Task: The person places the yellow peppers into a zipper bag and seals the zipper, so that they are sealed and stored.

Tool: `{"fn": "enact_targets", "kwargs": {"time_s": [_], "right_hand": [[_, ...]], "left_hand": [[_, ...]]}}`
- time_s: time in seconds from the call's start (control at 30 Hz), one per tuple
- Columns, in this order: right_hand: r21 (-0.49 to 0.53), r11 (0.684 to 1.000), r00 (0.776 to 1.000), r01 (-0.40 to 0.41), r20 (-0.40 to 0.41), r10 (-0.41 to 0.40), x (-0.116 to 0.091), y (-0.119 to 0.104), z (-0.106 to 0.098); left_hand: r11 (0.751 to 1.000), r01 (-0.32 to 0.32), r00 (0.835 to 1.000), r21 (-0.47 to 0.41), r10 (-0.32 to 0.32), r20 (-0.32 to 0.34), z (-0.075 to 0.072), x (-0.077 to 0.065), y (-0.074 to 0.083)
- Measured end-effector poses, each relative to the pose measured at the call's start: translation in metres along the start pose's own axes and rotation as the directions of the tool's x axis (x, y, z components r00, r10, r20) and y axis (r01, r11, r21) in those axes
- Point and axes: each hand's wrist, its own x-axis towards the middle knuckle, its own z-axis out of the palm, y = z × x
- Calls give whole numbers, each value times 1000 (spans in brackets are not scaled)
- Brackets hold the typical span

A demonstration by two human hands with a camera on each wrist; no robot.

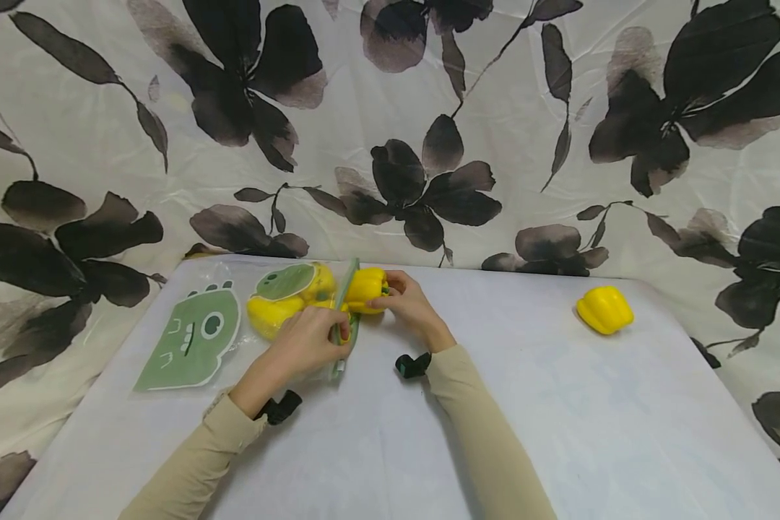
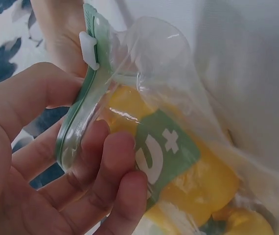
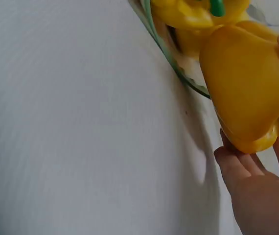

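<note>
A clear zip bag [image 2: 164, 44] with a green rim and a white slider [image 2: 88, 50] lies on its side, several yellow bell peppers [image 1: 273, 314] inside it. My left hand [image 1: 312, 336] pinches the bag's green rim between thumb and fingers, keeping the mouth apart. At that mouth, my right hand [image 1: 412, 303] grips another yellow bell pepper [image 3: 249, 83] near its green stem. The pepper's far end reaches the opening, in front of the peppers within. In the left wrist view the held pepper is mostly hidden by the bag.
A second clear bag with a green cartoon face [image 1: 201, 332] lies flat at the left of the white table [image 1: 377, 440]. One loose yellow bell pepper [image 1: 604, 310] rests at the far right. A flower-patterned cloth [image 1: 338, 108] hangs behind the table.
</note>
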Motion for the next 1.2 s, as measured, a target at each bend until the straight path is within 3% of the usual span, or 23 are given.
{"fn": "enact_targets", "kwargs": {"time_s": [0.33, 0.67, 0.9, 0.97, 1.2], "right_hand": [[120, 991, 992, -65, 120, 51, 16, 8, 8], [-44, 999, 994, -11, 104, 16, 19, 9, 21], [-249, 966, 991, 75, 129, -44, 18, 8, 30], [-254, 965, 987, 62, 158, -22, 17, 7, 30], [-128, 991, 979, -37, 196, 61, 15, 5, 22]], "left_hand": [[1000, -10, 1000, -4, 10, 3, 1, 0, 2], [1000, 16, 1000, 4, -16, 13, 0, 0, 1], [1000, 0, 1000, 3, 0, 4, -1, -2, -1], [1000, -4, 1000, 1, 4, 2, 0, -2, -1], [1000, -12, 1000, 18, 12, -6, -2, -2, -2]]}}
